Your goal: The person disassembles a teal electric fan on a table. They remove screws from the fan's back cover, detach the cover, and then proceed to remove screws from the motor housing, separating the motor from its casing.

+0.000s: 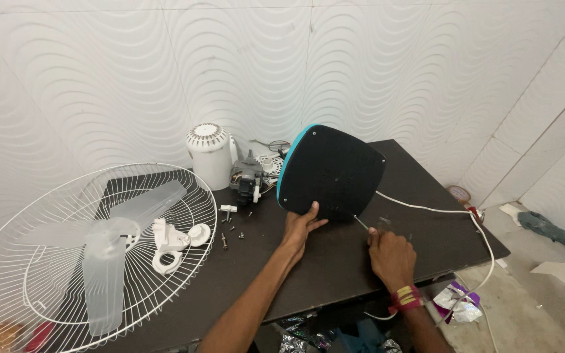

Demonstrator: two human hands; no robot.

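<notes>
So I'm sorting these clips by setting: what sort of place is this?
Probably a small fan repair bench: a dark table holds a wire fan guard, a bare motor and loose screws.
</notes>
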